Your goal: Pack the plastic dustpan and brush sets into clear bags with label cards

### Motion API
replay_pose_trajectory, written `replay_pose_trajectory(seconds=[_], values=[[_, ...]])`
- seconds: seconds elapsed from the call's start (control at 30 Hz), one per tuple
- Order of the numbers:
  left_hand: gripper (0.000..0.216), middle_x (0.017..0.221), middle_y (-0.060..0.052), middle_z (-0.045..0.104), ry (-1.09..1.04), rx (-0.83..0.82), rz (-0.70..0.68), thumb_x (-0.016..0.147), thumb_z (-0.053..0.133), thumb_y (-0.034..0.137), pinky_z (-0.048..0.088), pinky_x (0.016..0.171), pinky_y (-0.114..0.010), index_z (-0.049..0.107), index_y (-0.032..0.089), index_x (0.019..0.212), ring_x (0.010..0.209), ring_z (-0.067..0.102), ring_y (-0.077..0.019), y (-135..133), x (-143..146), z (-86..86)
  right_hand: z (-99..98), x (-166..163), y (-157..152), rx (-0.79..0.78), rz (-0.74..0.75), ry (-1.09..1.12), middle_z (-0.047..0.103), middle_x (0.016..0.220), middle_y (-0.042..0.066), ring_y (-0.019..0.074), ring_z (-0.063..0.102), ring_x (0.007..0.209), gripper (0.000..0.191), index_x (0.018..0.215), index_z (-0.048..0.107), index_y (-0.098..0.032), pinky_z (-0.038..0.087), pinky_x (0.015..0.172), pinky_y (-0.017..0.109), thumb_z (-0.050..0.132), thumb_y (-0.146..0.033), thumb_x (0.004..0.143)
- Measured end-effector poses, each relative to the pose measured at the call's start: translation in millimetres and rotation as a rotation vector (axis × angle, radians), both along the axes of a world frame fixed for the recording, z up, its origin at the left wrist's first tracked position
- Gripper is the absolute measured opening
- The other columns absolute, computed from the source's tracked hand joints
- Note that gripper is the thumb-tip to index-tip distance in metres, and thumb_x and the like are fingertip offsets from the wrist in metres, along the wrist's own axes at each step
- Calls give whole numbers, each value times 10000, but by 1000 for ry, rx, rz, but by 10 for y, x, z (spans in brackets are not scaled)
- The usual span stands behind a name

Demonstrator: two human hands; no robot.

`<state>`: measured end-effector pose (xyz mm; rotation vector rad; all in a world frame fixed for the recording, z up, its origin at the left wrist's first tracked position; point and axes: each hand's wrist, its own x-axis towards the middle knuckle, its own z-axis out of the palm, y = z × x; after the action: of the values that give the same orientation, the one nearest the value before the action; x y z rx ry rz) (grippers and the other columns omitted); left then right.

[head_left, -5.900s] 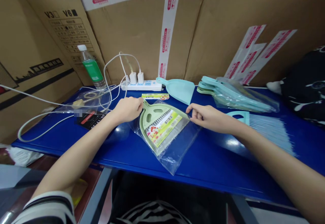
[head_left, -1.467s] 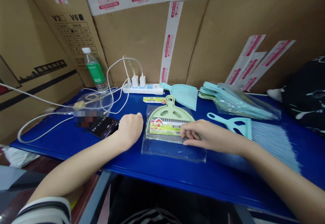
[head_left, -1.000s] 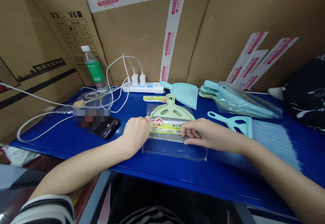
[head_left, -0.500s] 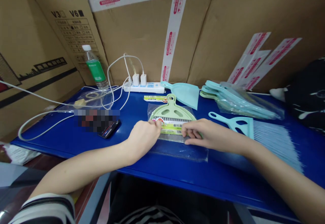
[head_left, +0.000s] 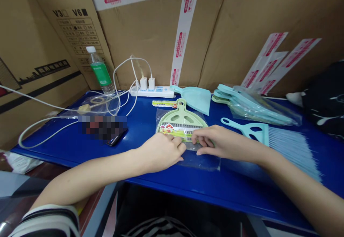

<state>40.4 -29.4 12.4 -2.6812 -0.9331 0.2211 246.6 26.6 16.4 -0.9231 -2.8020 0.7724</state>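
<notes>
A light green dustpan with a grey-bristled brush lies on the table in a clear plastic bag. A printed label card runs across it. My left hand is over the card's lower edge, fingers curled and pressed together; what lies under the fingertips is hidden. At the card's right end, my right hand has bent fingers closed on it, with the thumb lower down over the bag. Right of that hand lies a light blue brush with long bristles. A light blue dustpan rests behind the green one.
Several bagged dustpan sets are stacked at the back right. Another label card lies near the white power strip. White cables, a water bottle and a phone occupy the left. Cardboard walls the back.
My left hand has moved right and slightly down, from the card's left end to its lower edge, uncovering the mushroom picture. My right hand stays almost where it was.
</notes>
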Motion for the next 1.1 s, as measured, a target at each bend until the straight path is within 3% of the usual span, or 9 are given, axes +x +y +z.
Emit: replay_pose_trajectory(seconds=[0.1, 0.2, 0.43, 0.9, 1.1], values=[[91, 820, -69, 668, 11, 24, -54, 903, 506, 173, 475, 541, -293, 588, 138, 883, 690, 659, -201, 12, -4, -19, 15, 3, -4, -6, 5, -4, 504, 569, -55, 117, 460, 514, 155, 781, 559, -201, 331, 535, 253, 620, -339, 815], [105, 804, -62, 660, 17, 49, -62, 891, 478, 106, 466, 532, -290, 579, 134, 880, 678, 647, -194, 21, -10, 3, 29, 16, -4, -13, 5, -15, 525, 575, -39, 120, 458, 511, 162, 818, 602, -196, 330, 527, 255, 556, -346, 855], [120, 823, -60, 652, 9, 114, -86, 913, 469, 106, 479, 591, -283, 575, 138, 867, 756, 634, -190, 33, 2, 43, 20, 44, 0, 87, 26, -2, 581, 737, 26, 168, 525, 688, 129, 839, 615, -200, 389, 636, 291, 528, -295, 840], [122, 840, -70, 649, -1, 102, -95, 915, 452, 109, 493, 617, -299, 568, 142, 898, 802, 628, -201, 31, 8, 28, 106, 47, -70, 9, 23, -62, 559, 697, -2, 154, 501, 621, 146, 855, 555, -203, 381, 600, 281, 618, -314, 785], [136, 896, -89, 648, 42, 64, 11, 895, 451, 76, 504, 662, -313, 566, 142, 925, 864, 638, -225, 23, 19, 106, 94, 61, -69, -5, 0, -69, 605, 683, 6, 162, 549, 635, 123, 881, 580, -193, 411, 629, 298, 562, -286, 801]])
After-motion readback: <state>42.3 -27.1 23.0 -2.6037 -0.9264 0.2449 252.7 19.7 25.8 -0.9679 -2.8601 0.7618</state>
